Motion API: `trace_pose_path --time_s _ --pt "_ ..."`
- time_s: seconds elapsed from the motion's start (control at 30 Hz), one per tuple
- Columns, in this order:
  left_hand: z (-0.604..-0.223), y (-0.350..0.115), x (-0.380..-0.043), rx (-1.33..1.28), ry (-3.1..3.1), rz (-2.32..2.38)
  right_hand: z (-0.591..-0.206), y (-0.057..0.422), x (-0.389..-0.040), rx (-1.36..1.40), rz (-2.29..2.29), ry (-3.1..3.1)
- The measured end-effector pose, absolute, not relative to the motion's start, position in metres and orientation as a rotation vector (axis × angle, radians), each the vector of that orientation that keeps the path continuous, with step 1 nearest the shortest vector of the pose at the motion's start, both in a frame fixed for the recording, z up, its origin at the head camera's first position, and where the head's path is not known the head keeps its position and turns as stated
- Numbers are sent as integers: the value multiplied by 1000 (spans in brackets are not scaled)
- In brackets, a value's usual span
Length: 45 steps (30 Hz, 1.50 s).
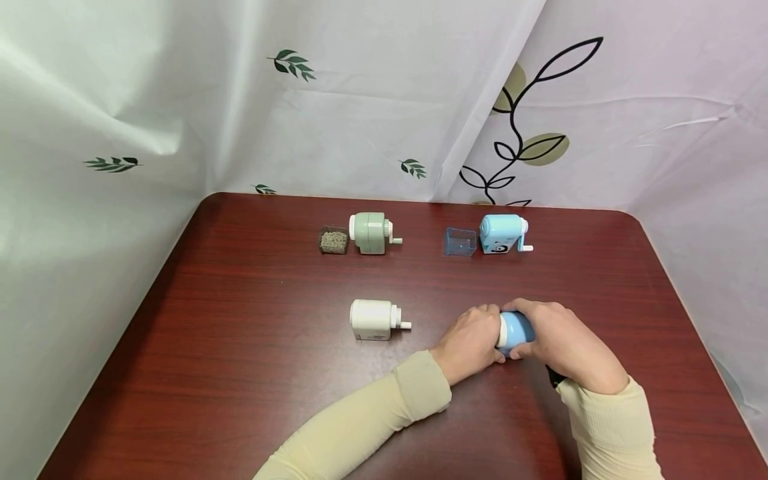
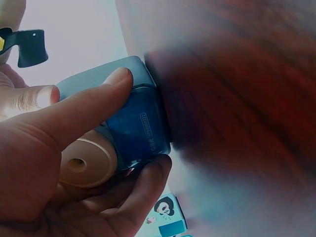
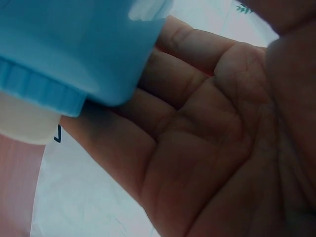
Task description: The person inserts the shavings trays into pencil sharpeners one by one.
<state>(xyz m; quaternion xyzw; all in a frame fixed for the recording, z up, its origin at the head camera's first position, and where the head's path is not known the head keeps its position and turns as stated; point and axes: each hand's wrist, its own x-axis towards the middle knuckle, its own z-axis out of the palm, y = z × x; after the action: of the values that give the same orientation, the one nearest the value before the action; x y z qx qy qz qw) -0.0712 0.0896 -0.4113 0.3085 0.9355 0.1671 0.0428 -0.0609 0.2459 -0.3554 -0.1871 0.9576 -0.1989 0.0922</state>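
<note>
A blue crank pencil sharpener [image 1: 517,331] is held between both hands on the right side of the table. My left hand [image 1: 473,341] grips its pale front end, with thumb and fingers on either side of the dark translucent drawer [image 2: 140,128] in the left wrist view. The round cream pencil-hole face [image 2: 89,163] shows under that thumb. From the other side, my right hand [image 1: 567,343] grips the blue body, its thumb toward the near side. In the right wrist view, fingers lie along the body [image 3: 74,44], above a ridged collar and cream part.
A cream sharpener [image 1: 372,319] stands left of the hands. Farther back are a green sharpener [image 1: 370,233] beside a drawer of shavings [image 1: 333,241], and a light-blue panda sharpener [image 1: 501,233] beside a clear blue drawer [image 1: 460,242]. Patterned white sheeting [image 1: 360,100] surrounds the table.
</note>
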Motion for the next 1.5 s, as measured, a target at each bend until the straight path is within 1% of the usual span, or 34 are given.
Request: trace_pose_path --time_s 0.57,0.8,0.97,1.2,1.4,1.5 --pt "-412 86 -72 888 2820 548 -353 243 -63 -549 -581 2831" --pt "-403 78 -71 905 2834 511 -355 244 -62 -575 -612 2808" --pt "-382 67 -64 946 2869 527 -354 247 -61 -578 -638 2797" --pt "-334 31 -63 998 2820 646 -347 249 -64 -655 -619 2823" --pt "-294 -12 -80 1029 2852 733 -323 243 -77 -710 -530 2852" --pt "-279 -34 -94 946 2879 812 -305 237 -86 -714 -482 2862"
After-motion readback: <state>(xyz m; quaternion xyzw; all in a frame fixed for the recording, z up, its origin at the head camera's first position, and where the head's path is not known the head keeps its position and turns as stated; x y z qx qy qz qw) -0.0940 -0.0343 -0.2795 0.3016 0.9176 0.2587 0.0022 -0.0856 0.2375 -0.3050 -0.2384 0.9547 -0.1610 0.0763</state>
